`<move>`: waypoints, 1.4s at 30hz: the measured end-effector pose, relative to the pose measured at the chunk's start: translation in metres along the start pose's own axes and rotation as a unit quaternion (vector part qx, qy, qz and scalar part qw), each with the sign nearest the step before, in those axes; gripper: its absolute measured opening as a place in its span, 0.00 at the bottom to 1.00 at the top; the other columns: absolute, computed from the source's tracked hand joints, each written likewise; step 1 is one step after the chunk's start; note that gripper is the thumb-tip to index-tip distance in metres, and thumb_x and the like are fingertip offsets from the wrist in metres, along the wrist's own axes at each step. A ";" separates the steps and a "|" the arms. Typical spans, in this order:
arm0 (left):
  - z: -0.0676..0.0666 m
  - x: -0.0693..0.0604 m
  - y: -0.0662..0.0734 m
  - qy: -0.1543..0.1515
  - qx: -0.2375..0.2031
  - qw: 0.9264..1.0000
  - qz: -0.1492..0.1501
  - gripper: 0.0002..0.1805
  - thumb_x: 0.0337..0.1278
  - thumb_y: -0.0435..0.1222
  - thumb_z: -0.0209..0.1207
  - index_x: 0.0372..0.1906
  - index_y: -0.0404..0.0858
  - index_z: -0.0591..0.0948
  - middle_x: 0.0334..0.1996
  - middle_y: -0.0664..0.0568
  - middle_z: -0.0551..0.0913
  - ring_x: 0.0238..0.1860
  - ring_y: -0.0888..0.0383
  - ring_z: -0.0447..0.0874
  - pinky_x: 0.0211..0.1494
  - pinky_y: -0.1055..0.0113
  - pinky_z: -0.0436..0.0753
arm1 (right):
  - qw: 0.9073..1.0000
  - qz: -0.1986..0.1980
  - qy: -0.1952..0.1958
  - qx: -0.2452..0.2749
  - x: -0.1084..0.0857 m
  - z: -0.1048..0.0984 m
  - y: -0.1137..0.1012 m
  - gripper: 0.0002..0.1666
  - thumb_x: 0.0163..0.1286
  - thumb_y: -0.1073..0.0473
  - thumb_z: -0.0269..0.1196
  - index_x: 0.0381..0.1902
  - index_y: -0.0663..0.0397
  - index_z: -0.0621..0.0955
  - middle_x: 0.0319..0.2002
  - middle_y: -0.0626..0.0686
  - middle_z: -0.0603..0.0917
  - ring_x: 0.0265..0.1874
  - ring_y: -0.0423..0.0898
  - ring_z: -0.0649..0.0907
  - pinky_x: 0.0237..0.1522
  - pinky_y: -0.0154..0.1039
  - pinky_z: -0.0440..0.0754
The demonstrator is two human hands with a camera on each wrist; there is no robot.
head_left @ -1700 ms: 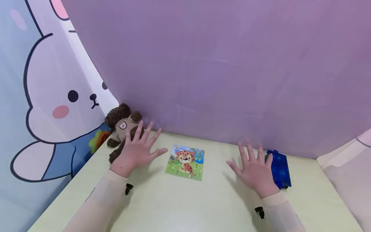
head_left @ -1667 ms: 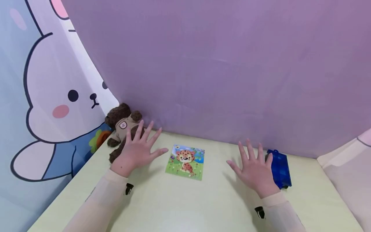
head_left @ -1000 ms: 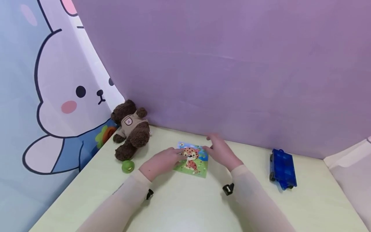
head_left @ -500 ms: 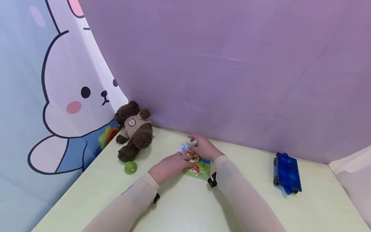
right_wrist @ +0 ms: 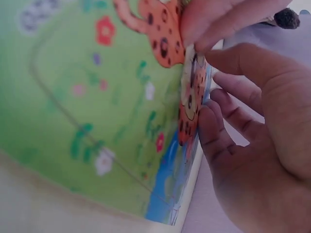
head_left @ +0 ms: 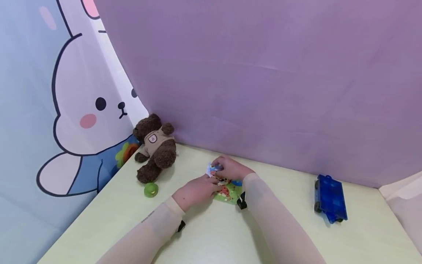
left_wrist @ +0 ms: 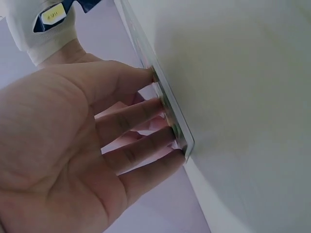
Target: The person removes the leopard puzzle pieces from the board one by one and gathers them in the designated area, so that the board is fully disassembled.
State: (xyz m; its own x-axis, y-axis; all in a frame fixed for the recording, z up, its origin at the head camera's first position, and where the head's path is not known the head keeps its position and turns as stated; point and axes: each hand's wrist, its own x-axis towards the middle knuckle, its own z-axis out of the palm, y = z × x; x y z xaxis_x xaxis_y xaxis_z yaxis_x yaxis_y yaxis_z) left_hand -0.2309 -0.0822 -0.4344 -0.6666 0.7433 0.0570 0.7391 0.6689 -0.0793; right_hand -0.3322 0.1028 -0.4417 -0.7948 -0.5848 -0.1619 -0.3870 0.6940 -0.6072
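Leopard board (head_left: pixel 230 195), lying on the pale table (head_left: pixel 211 238) beneath both hands. Left hand (head_left: pixel 199 191): fingers extended, tips touching the board from its left side. Right hand (head_left: pixel 233 168): fingers bent, tips at the board's far part; whether they pinch anything cannot be told. Left of the board: green toy (head_left: pixel 151 190); behind-left of it, brown plush bear (head_left: pixel 156 145). Well right of the board: blue toy wagon (head_left: pixel 332 200). Behind the board: purple cloth (head_left: pixel 263 91).

No legible text. Unreadable: sleeve print (head_left: pixel 147 216) behind left grip (head_left: pixel 199 190); yellow label (left_wrist: pixel 53 14) behind right grip (head_left: pixel 232 168); badge (head_left: pixel 152 138) on bear (head_left: pixel 165 154), left of both.
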 end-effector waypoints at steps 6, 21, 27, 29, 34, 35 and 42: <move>-0.004 0.003 0.003 -0.046 -0.027 0.998 -0.024 0.18 0.77 0.36 0.61 0.66 0.48 0.86 0.63 0.50 0.86 0.65 0.50 0.83 0.74 0.59 0.83 | 1.000 -0.005 -0.027 -0.008 0.002 -0.005 -0.001 0.26 0.79 0.53 0.64 0.71 0.48 0.78 0.69 0.54 0.72 0.63 0.51 0.80 0.69 0.50 0.84; -0.004 0.002 0.006 -0.071 -0.021 0.997 -0.038 0.20 0.78 0.38 0.60 0.69 0.48 0.84 0.66 0.48 0.84 0.70 0.47 0.80 0.79 0.55 0.79 | 1.000 -0.010 -0.024 -0.013 0.009 -0.002 0.003 0.22 0.75 0.49 0.67 0.62 0.46 0.79 0.66 0.54 0.72 0.58 0.48 0.78 0.64 0.46 0.85; -0.006 0.003 0.007 -0.065 -0.021 0.997 -0.039 0.20 0.77 0.38 0.61 0.68 0.47 0.85 0.65 0.48 0.84 0.69 0.47 0.80 0.79 0.55 0.79 | 0.999 0.000 -0.024 -0.031 0.013 -0.003 0.000 0.22 0.73 0.46 0.67 0.61 0.42 0.78 0.65 0.51 0.72 0.59 0.49 0.77 0.64 0.46 0.83; -0.007 0.003 0.007 -0.064 -0.021 0.997 -0.041 0.20 0.76 0.38 0.61 0.68 0.46 0.85 0.66 0.48 0.84 0.70 0.47 0.80 0.79 0.56 0.79 | 0.999 0.001 -0.024 -0.033 0.014 -0.004 -0.001 0.22 0.72 0.46 0.68 0.60 0.42 0.78 0.64 0.52 0.72 0.59 0.49 0.77 0.64 0.47 0.83; -0.009 0.003 0.007 -0.066 -0.034 0.996 -0.048 0.21 0.76 0.38 0.61 0.69 0.46 0.84 0.68 0.48 0.83 0.72 0.46 0.78 0.80 0.55 0.78 | 0.999 0.008 -0.028 -0.019 0.017 -0.005 -0.001 0.23 0.70 0.48 0.69 0.59 0.42 0.78 0.64 0.52 0.71 0.59 0.50 0.77 0.64 0.47 0.82; -0.009 0.002 0.007 -0.067 -0.038 0.996 -0.049 0.21 0.76 0.38 0.61 0.69 0.46 0.84 0.68 0.47 0.83 0.72 0.46 0.78 0.80 0.54 0.78 | 0.999 0.009 -0.029 -0.015 0.017 -0.005 -0.001 0.23 0.70 0.48 0.69 0.59 0.42 0.78 0.64 0.52 0.71 0.59 0.50 0.77 0.64 0.46 0.82; -0.010 0.001 0.009 -0.063 -0.029 0.996 -0.047 0.21 0.75 0.38 0.62 0.68 0.46 0.84 0.68 0.48 0.83 0.71 0.45 0.78 0.79 0.54 0.79 | 1.000 0.010 -0.025 0.003 0.018 -0.003 0.004 0.22 0.70 0.50 0.70 0.58 0.40 0.76 0.63 0.51 0.72 0.58 0.49 0.76 0.60 0.42 0.81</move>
State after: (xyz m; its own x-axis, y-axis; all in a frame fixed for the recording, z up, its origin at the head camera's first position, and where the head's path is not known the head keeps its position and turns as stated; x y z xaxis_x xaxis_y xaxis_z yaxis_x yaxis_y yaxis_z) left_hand -0.2244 -0.0756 -0.4252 -0.7372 0.6725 -0.0650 0.6748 0.7377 -0.0212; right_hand -0.3496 0.0970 -0.4445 -0.7787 -0.5903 -0.2127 -0.3677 0.7040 -0.6075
